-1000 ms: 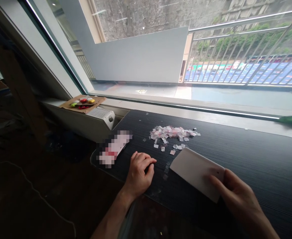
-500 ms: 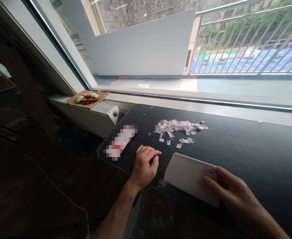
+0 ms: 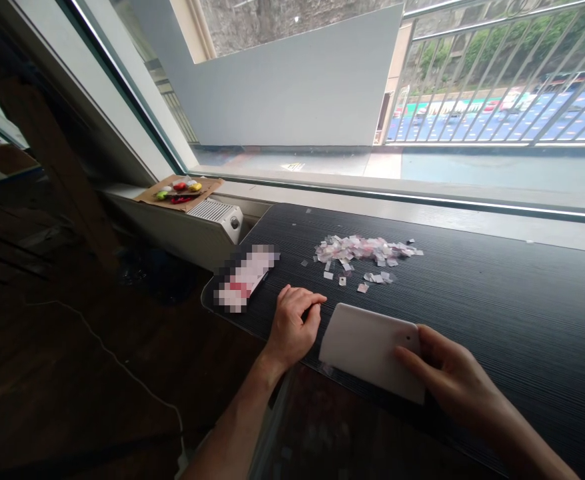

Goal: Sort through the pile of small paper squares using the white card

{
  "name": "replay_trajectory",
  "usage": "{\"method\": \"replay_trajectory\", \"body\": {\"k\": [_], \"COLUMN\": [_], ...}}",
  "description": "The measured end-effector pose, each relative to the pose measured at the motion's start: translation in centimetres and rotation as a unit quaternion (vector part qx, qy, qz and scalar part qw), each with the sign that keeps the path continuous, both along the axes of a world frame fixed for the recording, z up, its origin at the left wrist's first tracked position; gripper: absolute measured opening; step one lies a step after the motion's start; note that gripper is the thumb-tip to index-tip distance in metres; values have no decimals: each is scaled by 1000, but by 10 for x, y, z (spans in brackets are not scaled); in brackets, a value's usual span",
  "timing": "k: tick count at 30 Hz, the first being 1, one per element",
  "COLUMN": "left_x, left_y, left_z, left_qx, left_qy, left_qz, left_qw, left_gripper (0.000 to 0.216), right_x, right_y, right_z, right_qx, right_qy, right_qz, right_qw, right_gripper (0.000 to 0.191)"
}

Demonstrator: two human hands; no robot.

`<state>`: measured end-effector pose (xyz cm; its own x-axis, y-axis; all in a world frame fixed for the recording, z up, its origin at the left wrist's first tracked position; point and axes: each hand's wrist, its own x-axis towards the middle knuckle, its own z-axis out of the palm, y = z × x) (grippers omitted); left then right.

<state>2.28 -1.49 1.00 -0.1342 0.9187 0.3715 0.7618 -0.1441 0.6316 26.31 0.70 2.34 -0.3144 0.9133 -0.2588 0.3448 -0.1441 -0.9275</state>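
In the head view my right hand (image 3: 445, 370) grips the right end of a white plastic scraper (image 3: 367, 350), a flat sheet with a small hole near its corner. The thumb lies on top. The scraper is at the near edge of the black table (image 3: 502, 320), over a few clear scraps (image 3: 326, 368). To its left, my left hand (image 3: 297, 323) is loosely closed with its fingers curled; nothing shows between thumb and index finger. A heap of small pale, pinkish square pieces (image 3: 362, 249) lies beyond both hands, with several loose ones in front.
A blurred-out flat object (image 3: 247, 277) lies on the table's left end. Past that end are a white radiator (image 3: 222, 215) and cardboard (image 3: 147, 193) with colourful small items. A window ledge (image 3: 452, 213) runs behind. A white cable (image 3: 115, 363) trails over the floor.
The scraper and my right hand have slid left along the table edge, over the clear scraps there. My left hand has hardly moved. The camera view has shifted slightly.
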Motion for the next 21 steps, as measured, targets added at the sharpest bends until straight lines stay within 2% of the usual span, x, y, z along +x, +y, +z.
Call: {"method": "replay_trajectory", "body": {"k": [4, 7, 9, 13, 14, 16, 18, 21], "left_x": [0, 0, 0, 0, 0, 0, 0, -1], "left_y": [0, 0, 0, 0, 0, 0, 0, 0], "left_z": [0, 0, 1, 0, 0, -1, -1, -2], "left_qx": [1, 2, 1, 2, 3, 6, 9, 8], "left_qy": [1, 3, 4, 7, 7, 5, 1, -3], "left_qz": [0, 1, 3, 3, 2, 1, -1, -6], "left_qw": [1000, 1000, 1000, 1000, 1000, 1000, 1000, 1000], "left_gripper": [22, 23, 22, 22, 22, 23, 23, 22], "right_x": [1, 6, 12, 28, 32, 36, 36, 32], "right_y": [-8, -16, -21, -29, -29, -25, -17, -1], "right_z": [8, 13, 13, 10, 10, 12, 17, 24], "right_qx": [-16, 2, 41, 173, 199, 215, 182, 150], "right_qy": [18, -8, -38, -63, -72, -112, -146, -141], "right_qz": [-12, -11, -5, 32, 7, -92, -186, -240], "right_qw": [1000, 1000, 998, 982, 977, 966, 954, 949], "right_gripper": [23, 24, 24, 15, 14, 19, 28, 37]}}
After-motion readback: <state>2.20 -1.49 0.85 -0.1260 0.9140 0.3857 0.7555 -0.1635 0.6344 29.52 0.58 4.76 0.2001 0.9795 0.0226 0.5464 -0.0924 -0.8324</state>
